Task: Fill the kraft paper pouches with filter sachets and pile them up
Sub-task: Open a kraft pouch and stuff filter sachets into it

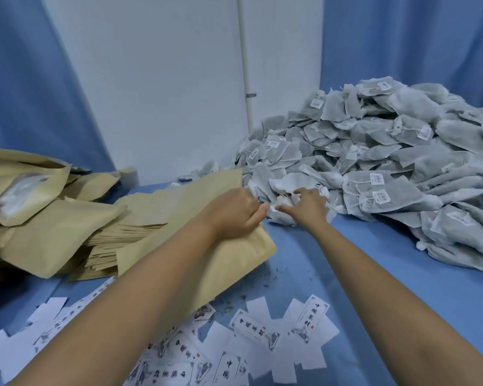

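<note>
Kraft paper tends to spring flat, so I think the pouch (243, 263) may close its mouth, or slide off the stack of flat pouches (129, 235) under it, if the left hand (236, 213) loosens. The sachet would then miss the opening and drop on the blue worktop (332, 260). Pulling from the foot of the sachet heap (388, 168) could also drag neighbouring sachets by their strings and make the slope slip down.

In the head view the left hand is curled tight and pinches the edge of the pouch's mouth. The right hand (307, 204), just beside it, has its fingers bent round one white sachet (283, 203) at the near edge of the heap. Filled pouches (39, 207) lie piled at the far left.
</note>
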Action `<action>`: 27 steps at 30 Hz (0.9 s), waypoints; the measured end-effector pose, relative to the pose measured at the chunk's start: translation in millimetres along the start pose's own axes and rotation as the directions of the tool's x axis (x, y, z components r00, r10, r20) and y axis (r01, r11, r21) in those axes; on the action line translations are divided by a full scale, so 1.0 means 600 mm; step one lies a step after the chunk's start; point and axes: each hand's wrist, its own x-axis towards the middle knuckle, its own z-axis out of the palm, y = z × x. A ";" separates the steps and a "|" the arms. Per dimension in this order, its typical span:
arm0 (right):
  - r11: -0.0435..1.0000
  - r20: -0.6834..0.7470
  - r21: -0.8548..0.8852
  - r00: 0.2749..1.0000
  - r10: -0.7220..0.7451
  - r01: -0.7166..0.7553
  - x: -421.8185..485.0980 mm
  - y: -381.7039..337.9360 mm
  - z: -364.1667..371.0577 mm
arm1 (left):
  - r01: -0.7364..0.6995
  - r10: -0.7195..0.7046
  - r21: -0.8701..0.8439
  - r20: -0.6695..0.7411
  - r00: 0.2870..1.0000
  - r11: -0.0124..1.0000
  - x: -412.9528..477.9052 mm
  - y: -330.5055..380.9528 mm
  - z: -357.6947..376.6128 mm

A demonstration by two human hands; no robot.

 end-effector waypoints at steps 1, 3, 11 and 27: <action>0.994 -0.018 -0.084 0.997 0.071 -0.072 0.013 0.015 0.020 | -0.002 0.002 -0.007 -0.011 1.000 1.000 0.001 -0.002 0.007; 0.978 0.038 -0.160 0.989 0.144 -0.136 0.035 0.034 0.044 | -0.017 0.016 -0.014 -0.027 1.000 1.000 0.001 -0.008 0.022; 0.995 -0.132 0.090 0.991 -0.036 0.048 0.037 0.055 0.067 | -0.053 0.051 -0.032 -0.074 0.996 0.998 -0.018 -0.022 0.049; 0.902 0.129 -0.359 0.970 -0.207 0.240 -0.063 0.034 0.068 | -0.125 0.120 -0.026 -0.128 0.984 0.992 -0.060 -0.001 0.010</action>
